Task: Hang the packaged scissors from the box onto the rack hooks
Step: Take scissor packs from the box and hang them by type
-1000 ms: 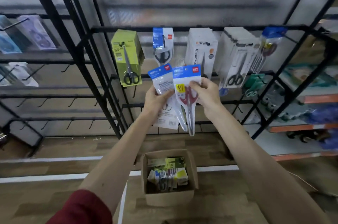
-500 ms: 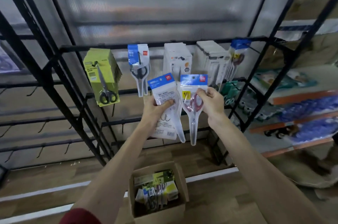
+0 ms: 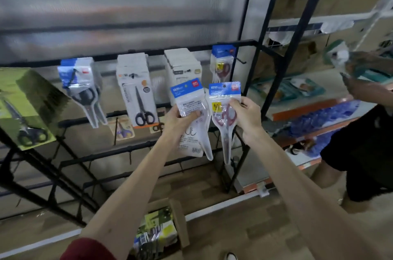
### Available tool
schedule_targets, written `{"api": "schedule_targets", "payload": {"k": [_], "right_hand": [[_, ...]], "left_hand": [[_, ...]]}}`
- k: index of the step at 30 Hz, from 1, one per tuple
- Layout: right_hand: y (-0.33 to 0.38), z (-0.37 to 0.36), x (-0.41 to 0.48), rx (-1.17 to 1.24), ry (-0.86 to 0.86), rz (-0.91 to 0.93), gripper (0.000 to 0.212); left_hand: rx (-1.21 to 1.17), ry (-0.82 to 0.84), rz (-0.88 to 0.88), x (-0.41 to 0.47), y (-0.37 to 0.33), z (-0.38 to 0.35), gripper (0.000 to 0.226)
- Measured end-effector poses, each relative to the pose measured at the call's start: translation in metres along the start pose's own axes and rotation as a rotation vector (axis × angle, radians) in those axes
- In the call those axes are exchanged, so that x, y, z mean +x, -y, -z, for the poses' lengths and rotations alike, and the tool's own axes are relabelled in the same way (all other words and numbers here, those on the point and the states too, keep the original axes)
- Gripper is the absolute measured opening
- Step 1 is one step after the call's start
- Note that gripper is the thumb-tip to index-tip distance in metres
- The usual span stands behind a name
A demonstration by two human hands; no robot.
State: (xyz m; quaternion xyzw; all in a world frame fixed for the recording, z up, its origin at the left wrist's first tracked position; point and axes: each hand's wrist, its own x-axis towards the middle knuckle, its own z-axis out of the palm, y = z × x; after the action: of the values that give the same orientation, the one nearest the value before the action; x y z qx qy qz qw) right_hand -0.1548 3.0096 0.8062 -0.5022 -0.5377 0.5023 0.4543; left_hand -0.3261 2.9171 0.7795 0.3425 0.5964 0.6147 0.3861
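My left hand (image 3: 180, 120) grips a blue-topped scissors pack (image 3: 189, 106) shown from its printed back. In my right hand (image 3: 247, 119) is a second blue-topped pack (image 3: 224, 108) with red-handled scissors, front facing me. Both packs are held side by side in front of the black rack (image 3: 253, 72), below its top bar. A matching blue-topped pack (image 3: 222, 62) hangs on the top row's right hook. The cardboard box (image 3: 178, 221) stands on the floor below my arms, with several packs inside.
The top row also carries white scissors boxes (image 3: 136, 87), more white boxes (image 3: 182, 66), a blue pack (image 3: 79, 81) and green packs (image 3: 27, 106). Lower bars have bare hooks. Another person (image 3: 365, 132) stands at the right by shelves of goods.
The view has swung right and closer to the rack, and another person has come into sight on the right. Both hands still hold their packs side by side.
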Motion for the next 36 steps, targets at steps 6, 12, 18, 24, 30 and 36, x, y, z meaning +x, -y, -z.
{"api": "schedule_targets", "payload": {"k": [6, 12, 18, 24, 30, 36], "right_hand": [[0.002, 0.044, 0.087, 0.023, 0.032, 0.014, 0.011], [0.023, 0.054, 0.149, -0.002, 0.122, 0.081, 0.013], [0.025, 0.036, 0.165, -0.020, 0.176, 0.090, 0.030], [0.024, 0.030, 0.165, 0.040, 0.167, 0.117, 0.019], [0.024, 0.029, 0.169, 0.085, 0.150, 0.114, 0.014], [0.018, 0.042, 0.178, 0.008, 0.137, 0.170, 0.014]], "left_hand": [[0.058, -0.113, -0.011, 0.036, 0.005, -0.077, 0.028], [0.071, -0.234, -0.012, 0.050, 0.001, -0.108, 0.023], [0.091, -0.295, -0.015, 0.059, -0.006, -0.108, 0.025], [0.081, -0.319, -0.011, 0.066, -0.003, -0.106, 0.035], [0.084, -0.348, -0.007, 0.071, -0.006, -0.107, 0.031], [0.053, -0.360, 0.011, 0.079, -0.003, -0.114, 0.024]]}}
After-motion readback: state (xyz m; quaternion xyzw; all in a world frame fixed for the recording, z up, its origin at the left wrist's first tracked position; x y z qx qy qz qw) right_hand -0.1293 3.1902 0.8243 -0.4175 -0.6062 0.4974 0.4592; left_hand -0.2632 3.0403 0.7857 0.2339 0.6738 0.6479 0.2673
